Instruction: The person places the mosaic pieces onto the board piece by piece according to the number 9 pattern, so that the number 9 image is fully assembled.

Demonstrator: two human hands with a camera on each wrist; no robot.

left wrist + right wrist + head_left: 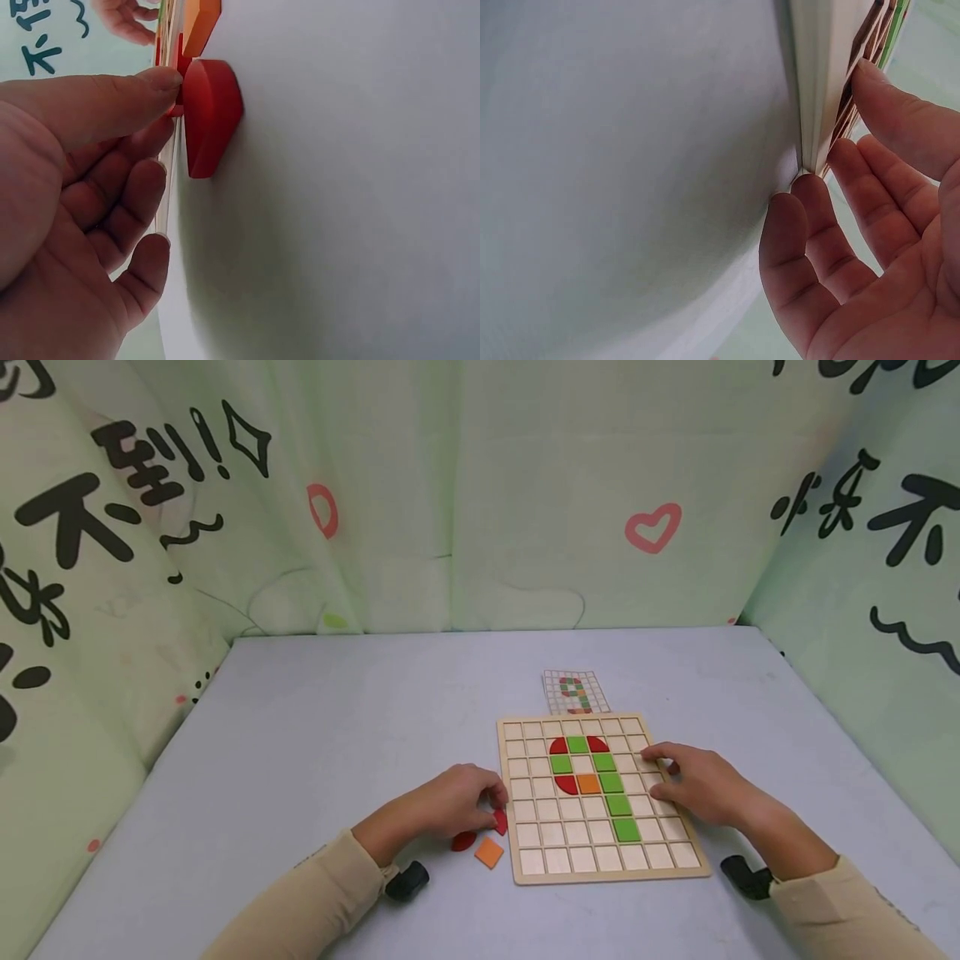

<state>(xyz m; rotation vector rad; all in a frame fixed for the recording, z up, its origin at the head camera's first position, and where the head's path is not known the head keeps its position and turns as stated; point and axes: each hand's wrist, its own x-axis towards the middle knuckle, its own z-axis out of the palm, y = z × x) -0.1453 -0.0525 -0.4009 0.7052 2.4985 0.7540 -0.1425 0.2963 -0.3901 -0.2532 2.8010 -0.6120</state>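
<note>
My left hand [461, 797] is at the left edge of a square wooden grid board [528, 862], its thumb and forefinger pinching a small red piece [500, 821]. Just below that hand, a red rounded piece [214, 116] and an orange square tile [489, 852] lie on the table. My right hand [708, 783] rests at the board's right side, fingertips and thumb touching its rim and outer cells, fingers loosely bent. Set in the board, green squares [611, 782], red quarter-rounds [567, 785] and an orange square [588, 783] form a 9-like shape.
Behind the board lies a pattern card [555, 693] with a coloured figure on a grid, partly covered by the board's top edge. The pale table [337, 718] is bounded by light green curtains [525, 510] at the back and sides.
</note>
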